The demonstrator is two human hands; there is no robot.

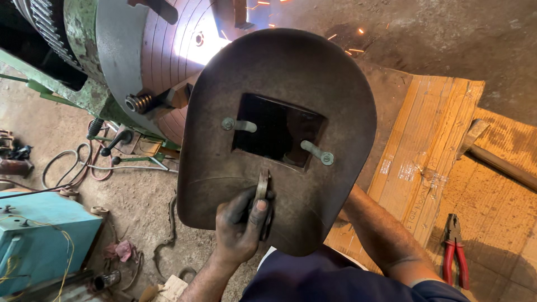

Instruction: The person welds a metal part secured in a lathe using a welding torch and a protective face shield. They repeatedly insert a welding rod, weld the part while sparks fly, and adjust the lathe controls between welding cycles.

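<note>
Dusty workshop floor [140, 207], flattened brown cardboard sheets [436, 145] spread on its right side. The left hand [240, 226] is closed around the single metal handle of one rusty brown hand-held welding shield [279, 140], held up before a big grey round machine faceplate [162, 50] where orange sparks fly. The right hand is hidden behind the shield, so I cannot tell its grip. Two metal clips hold the shield's one dark window. One pair of red-handled pliers [454, 251] lies near the cardboard's lower right corner; one turquoise metal box [39, 240] stands at the floor's left edge.
</note>
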